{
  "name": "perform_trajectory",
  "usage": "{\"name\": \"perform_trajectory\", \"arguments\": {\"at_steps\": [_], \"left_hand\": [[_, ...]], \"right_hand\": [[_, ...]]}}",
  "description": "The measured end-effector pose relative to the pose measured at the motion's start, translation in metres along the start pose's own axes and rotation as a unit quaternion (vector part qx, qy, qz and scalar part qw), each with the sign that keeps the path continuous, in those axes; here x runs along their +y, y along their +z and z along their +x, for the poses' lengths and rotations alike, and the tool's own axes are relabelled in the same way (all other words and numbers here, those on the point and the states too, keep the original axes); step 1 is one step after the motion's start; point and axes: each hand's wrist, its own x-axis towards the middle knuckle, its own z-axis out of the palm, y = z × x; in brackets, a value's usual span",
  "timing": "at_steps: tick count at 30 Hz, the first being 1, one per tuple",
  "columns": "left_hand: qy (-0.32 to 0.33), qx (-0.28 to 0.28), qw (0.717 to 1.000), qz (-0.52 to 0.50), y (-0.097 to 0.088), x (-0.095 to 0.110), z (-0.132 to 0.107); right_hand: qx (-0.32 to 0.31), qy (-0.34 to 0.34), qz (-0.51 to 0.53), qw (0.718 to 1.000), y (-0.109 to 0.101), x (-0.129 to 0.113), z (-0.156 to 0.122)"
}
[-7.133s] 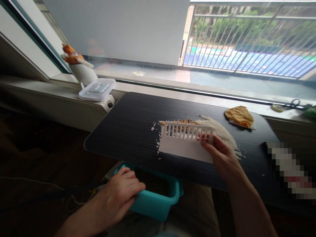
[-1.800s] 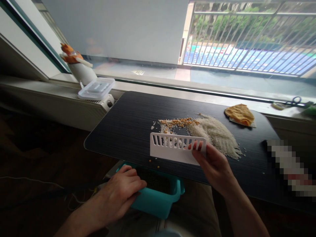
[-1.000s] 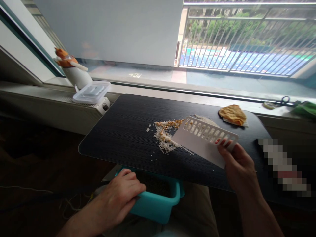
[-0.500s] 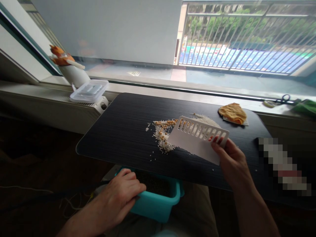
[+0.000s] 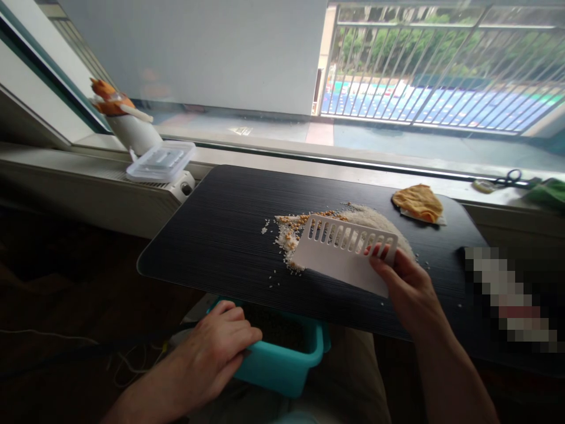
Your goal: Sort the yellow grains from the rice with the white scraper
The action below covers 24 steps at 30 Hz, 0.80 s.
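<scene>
My right hand grips a flat white slotted scraper by its right end, fingers through a slot. The scraper is tilted over the black tabletop, its slots along the upper edge. Behind and to its left lies a pile of white rice-like grains, with yellow-orange beans or kernels mixed in at the left. Below the table's front edge, my left hand is closed around the rim of a turquoise plastic tub. The tub holds something dark that I cannot make out.
A folded orange-yellow cloth lies at the table's back right. Scissors and a green item rest on the sill. A clear plastic lid or box sits on the radiator at left, near a white container. Cables hang low left.
My right hand has drawn the scraper slightly left and toward me, showing more of the grain pile behind it. My left hand stays on the tub's rim.
</scene>
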Motion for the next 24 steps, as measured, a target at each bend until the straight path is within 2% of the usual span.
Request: {"name": "perform_trajectory", "arguments": {"at_steps": [3, 8, 18, 24], "left_hand": [[-0.003, 0.001, 1.0, 0.003, 0.0, 0.0, -0.001], [0.003, 0.005, 1.0, -0.001, 0.002, -0.002, -0.001], [0.001, 0.007, 1.0, -0.004, 0.003, -0.003, -0.001], [0.01, 0.009, 1.0, 0.001, 0.003, -0.003, 0.0]], "right_hand": [[0.006, 0.004, 0.009, 1.0, 0.0, 0.0, 0.0], [0.069, -0.025, 0.008, 0.997, 0.003, -0.003, 0.005], [0.024, -0.033, -0.014, 0.999, 0.012, -0.006, 0.01], [0.05, -0.056, -0.023, 0.997, 0.012, -0.008, 0.013]]}}
